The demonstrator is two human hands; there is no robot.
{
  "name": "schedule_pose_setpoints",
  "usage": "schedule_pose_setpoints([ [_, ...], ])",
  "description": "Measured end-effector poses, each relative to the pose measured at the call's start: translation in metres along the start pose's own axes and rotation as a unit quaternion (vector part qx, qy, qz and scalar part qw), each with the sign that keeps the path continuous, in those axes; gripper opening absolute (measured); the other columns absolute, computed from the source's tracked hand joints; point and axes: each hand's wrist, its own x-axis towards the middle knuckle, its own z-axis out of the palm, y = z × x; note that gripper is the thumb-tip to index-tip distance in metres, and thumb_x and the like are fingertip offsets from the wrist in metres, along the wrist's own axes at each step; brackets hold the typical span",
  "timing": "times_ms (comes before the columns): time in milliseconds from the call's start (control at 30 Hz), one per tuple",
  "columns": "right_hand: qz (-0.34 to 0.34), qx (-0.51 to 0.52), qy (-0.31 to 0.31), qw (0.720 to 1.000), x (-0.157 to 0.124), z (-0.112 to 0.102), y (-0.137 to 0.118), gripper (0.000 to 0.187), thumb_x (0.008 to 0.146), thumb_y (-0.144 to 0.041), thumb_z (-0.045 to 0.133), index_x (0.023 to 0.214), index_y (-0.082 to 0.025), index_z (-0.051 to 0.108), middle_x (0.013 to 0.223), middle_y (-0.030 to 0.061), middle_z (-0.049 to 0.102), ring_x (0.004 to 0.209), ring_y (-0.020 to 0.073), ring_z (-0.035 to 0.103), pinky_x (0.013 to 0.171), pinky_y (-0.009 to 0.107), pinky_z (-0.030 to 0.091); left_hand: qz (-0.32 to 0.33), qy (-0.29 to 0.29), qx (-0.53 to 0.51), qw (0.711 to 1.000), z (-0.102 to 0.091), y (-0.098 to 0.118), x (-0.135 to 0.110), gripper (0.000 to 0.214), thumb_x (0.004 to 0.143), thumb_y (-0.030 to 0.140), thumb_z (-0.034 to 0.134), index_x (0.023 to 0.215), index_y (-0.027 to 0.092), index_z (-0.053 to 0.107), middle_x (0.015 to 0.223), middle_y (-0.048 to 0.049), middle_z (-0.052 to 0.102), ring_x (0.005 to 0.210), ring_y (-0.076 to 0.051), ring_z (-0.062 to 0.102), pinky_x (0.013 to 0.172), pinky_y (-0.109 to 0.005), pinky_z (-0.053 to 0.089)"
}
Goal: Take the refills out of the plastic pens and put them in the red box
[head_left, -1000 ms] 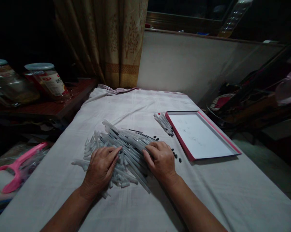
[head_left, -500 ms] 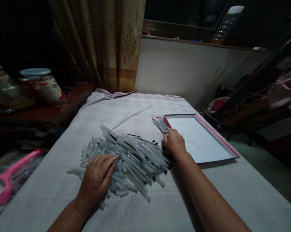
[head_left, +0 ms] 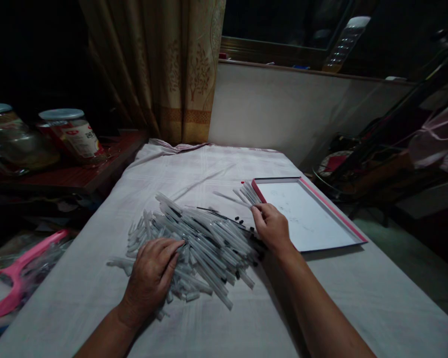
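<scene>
A slim translucent plastic tube point(head_left: 230, 198) is newly singled out, apparently pinched by the right hand point(head_left: 271, 226); the left hand point(head_left: 152, 271) is held fingers-together, any grip untellable.

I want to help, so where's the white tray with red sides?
In the head view, the tray is on the right side of the tablecloth, beside the right hand.
</scene>
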Motion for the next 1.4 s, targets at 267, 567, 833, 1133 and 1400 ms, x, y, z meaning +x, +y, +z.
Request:
schedule_pose_setpoints([
  [267, -0.120, 0.307, -0.077, 0.941, -0.078, -0.007, -0.035, 0.041, 0.097, -0.033, 0.046, 0.059, -0.020, 0.053, 0.056, -0.0014, 0.053, 0.055, 0.0133, 0.054, 0.055, 0.024, 0.040, 0.019, 0.024, 0.033, 0.999, -0.008, 0.011, 0.004, 0.035, 0.098, 0.028, 0.054, 0.131, 0.017, 0.052, 0.125, -0.0142, 0.063, 0.119, -0.027, 0.059, 0.104, -0.043, 0.043],
  [567, -0.110, 0.326, -0.082, 0.935, -0.085, 0.005, -0.035, 0.045, 0.099, -0.035, 0.043, 0.056, -0.020, 0.050, 0.054, -0.0021, 0.048, 0.053, 0.0126, 0.051, 0.052, 0.024, 0.038, 0.032, -0.001, -0.028, 0.999, -0.016, 0.016, 0.007, 0.014, 0.101, 0.028, 0.048, 0.100, 0.022, 0.060, 0.081, -0.0005, 0.071, 0.075, -0.017, 0.066, 0.088, -0.034, 0.046],
  [833, -0.144, 0.407, -0.103, 0.896, -0.082, 0.000, -0.030, 0.016, 0.089, -0.024, 0.062, 0.088, -0.022, 0.078, 0.078, 0.0046, 0.073, 0.073, 0.0173, 0.068, 0.068, 0.027, 0.054, 0.019, -0.007, -0.042, 0.999, -0.016, 0.011, 0.008, 0.018, 0.103, 0.031, 0.045, 0.098, 0.022, 0.060, 0.079, -0.0008, 0.071, 0.074, -0.017, 0.065, 0.079, -0.033, 0.048],
  [1133, -0.095, 0.429, -0.091, 0.894, -0.085, 0.006, -0.026, 0.022, 0.083, -0.020, 0.067, 0.101, -0.023, 0.079, 0.085, 0.0045, 0.077, 0.075, 0.0175, 0.071, 0.068, 0.027, 0.056, 0.002, -0.013, -0.070, 0.997, -0.014, 0.009, 0.005, 0.016, 0.101, 0.030, 0.047, 0.097, 0.022, 0.060, 0.079, -0.0002, 0.069, 0.074, -0.017, 0.064, 0.080, -0.031, 0.047],
  [1400, -0.075, 0.389, -0.096, 0.913, -0.085, 0.004, -0.026, 0.014, 0.086, -0.026, 0.064, 0.083, -0.021, 0.077, 0.073, 0.0033, 0.076, 0.066, 0.0176, 0.070, 0.064, 0.028, 0.055, 0.004, -0.025, -0.065, 0.998, -0.015, 0.008, 0.005, 0.015, 0.100, 0.029, 0.048, 0.097, 0.023, 0.060, 0.078, -0.0002, 0.070, 0.072, -0.017, 0.065, 0.080, -0.033, 0.048],
])
